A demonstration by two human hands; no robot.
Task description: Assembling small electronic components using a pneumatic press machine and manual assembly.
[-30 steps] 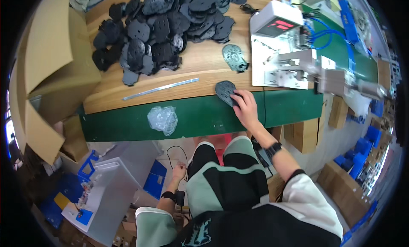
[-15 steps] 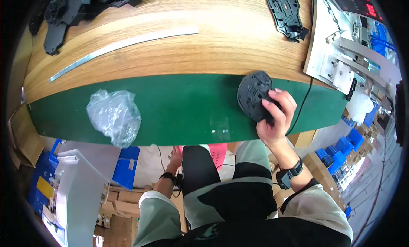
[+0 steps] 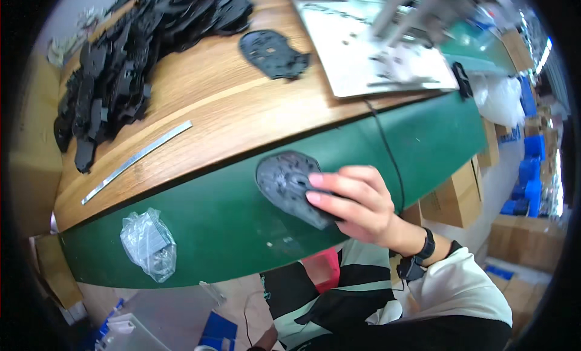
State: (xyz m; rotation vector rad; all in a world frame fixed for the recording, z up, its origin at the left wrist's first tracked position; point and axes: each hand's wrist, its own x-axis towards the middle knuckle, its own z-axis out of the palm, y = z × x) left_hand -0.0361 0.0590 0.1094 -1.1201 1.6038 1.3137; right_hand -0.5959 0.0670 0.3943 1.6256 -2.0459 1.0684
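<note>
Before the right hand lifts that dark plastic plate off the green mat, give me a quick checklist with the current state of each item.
1. Right hand on the dark plastic plate: ok, fingertips rest on its top.
2. Firm grip under the plate's edge: cannot tell, the palm hides that side.
3. Plate lying flat on the green mat: ok.
4. Black cable apart from the plate: ok, but it runs close beside the hand.
5. Crumpled plastic bag out of the way: ok, well to the left.
6. Left hand free: cannot tell, it is out of view.
</note>
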